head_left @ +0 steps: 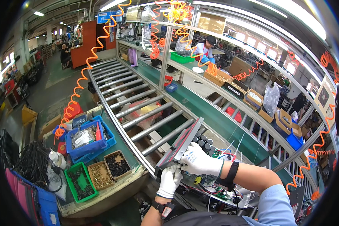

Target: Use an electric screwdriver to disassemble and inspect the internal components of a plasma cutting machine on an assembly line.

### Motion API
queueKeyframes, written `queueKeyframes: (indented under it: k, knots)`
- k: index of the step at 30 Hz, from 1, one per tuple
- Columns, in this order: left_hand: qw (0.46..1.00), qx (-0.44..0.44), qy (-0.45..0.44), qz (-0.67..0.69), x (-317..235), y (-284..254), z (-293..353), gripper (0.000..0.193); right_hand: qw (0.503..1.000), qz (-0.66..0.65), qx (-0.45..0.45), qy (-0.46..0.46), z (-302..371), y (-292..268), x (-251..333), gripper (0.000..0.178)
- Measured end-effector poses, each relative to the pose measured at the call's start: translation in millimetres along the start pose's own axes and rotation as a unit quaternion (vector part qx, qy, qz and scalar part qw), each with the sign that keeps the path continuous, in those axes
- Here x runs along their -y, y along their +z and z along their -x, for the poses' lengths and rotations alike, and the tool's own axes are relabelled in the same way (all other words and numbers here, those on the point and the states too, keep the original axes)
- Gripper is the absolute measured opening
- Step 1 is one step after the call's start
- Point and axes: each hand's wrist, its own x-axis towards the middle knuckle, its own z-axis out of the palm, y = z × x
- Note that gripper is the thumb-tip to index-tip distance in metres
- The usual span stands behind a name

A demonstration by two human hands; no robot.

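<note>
A dark flat panel [180, 145] with a red strip stands tilted at the end of the roller conveyor. My right hand [201, 160], in a white glove, is closed on the panel's inner side. My left hand [170, 181], also gloved, is closed just below, fingers pressed together at the panel's lower corner; whatever is between them is hidden. Close behind the panel, an open machine chassis [229, 201] holds coloured wires and circuit boards. Several black cylindrical capacitors [204, 144] stand beside my right hand. Part of the chassis is covered by my right forearm.
To the left, a bench [130, 180] bears a blue bin [86, 150], a green tray [80, 182] of dark parts, and boxes of brass screws [100, 175] and black screws [117, 164]. Orange coiled hoses [79, 84] hang nearby. Beyond the rollers [139, 109], a person [205, 51] works at a green belt line.
</note>
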Motion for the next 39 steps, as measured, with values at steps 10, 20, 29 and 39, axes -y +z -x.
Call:
queueKeyframes:
  k: [10, 20, 29, 39]
  knots:
    - [0.97, -0.222, 0.059, 0.076, 7, 43, 14, 0.012, 0.999, 0.017, 0.042, 0.027, 0, 5, 0, 0.028]
    - [0.977, -0.119, 0.027, 0.174, 10, 24, 11, 0.011, 1.0, 0.0, 0.013, 0.011, 2, 5, -1, 0.029]
    - [0.967, -0.089, 0.024, 0.236, 8, 25, 12, 0.004, 1.0, -0.018, 0.007, 0.021, 0, 2, 1, 0.028]
    - [0.995, -0.06, 0.019, 0.08, -9, -1, 56, 0.012, 0.995, -0.099, -0.029, -0.005, 0, -3, -2, 0.029]
